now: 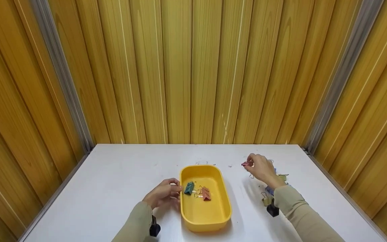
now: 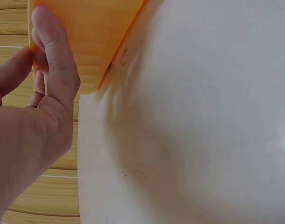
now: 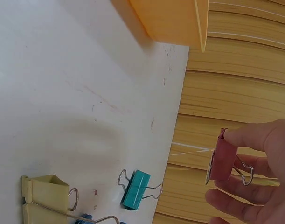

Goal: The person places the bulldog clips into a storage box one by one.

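A yellow plastic bin point(image 1: 207, 220) stands on the table, with a green binder clip point(image 1: 189, 188) and a coral-red binder clip point(image 1: 206, 194) lying inside. At the bin's left side my left hand point(image 1: 162, 193) holds the rim, its thumb at the edge and fingers along the outer wall. Above the table, right of the bin, my right hand point(image 1: 261, 168) pinches a dark pink binder clip point(image 3: 224, 158) between thumb and fingers. Under the right hand and forearm lie several more clips, among them a teal binder clip point(image 3: 136, 190) and a large pale yellow binder clip point(image 3: 45, 200).
The white table point(image 1: 119, 188) meets a wood-grain wall point(image 1: 176, 74) at its back edge, and similar panels rise at both sides. Blue clips point(image 3: 85, 218) are partly visible at the bottom of the right wrist view. Small marks dot the tabletop.
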Available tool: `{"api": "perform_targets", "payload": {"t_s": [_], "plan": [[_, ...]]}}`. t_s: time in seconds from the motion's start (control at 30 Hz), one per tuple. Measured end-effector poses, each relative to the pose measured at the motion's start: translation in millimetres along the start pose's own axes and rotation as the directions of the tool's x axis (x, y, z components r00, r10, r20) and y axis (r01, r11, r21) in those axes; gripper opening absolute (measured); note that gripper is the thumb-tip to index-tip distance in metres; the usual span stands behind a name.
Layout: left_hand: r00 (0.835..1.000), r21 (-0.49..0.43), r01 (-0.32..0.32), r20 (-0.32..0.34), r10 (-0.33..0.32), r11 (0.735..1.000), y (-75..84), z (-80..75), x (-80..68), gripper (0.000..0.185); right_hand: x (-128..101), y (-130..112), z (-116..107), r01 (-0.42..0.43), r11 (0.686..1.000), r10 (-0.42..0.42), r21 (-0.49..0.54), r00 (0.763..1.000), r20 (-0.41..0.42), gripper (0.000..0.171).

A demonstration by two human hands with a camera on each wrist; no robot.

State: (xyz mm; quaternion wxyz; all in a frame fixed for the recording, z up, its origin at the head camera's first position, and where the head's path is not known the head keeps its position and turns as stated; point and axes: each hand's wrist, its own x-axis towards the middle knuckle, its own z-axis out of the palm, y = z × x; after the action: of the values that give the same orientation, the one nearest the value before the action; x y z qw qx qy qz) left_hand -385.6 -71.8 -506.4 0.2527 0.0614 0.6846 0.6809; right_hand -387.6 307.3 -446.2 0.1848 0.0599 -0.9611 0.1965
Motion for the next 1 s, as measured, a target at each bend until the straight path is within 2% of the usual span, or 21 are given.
{"api": "perform_targets", "payload": {"t_s": [0.2, 0.53, 1.0], "plan": [[0.999, 0.019, 0.027, -0.025, -0.027, 0.999, 2.1, 1.0, -0.5, 0.019, 0, -13, -5, 0.008, 1.0, -0.008, 0.02, 1.0, 0.001, 0.022], [1.0, 0.02, 0.013, -0.013, -0.012, 1.0, 3.5, 0.1, 0.0, 0.014, 5, -37, -7, 0.011, 0.998, -0.012, 0.065, 1.0, 0.012, 0.021], [1.0, -0.023, 0.023, -0.009, -0.024, 0.999, -3.1, -1.5, 2.5, 0.012, 8, -63, -1, 0.095, 0.988, -0.094, 0.119, 0.996, -0.013, 0.02]]}}
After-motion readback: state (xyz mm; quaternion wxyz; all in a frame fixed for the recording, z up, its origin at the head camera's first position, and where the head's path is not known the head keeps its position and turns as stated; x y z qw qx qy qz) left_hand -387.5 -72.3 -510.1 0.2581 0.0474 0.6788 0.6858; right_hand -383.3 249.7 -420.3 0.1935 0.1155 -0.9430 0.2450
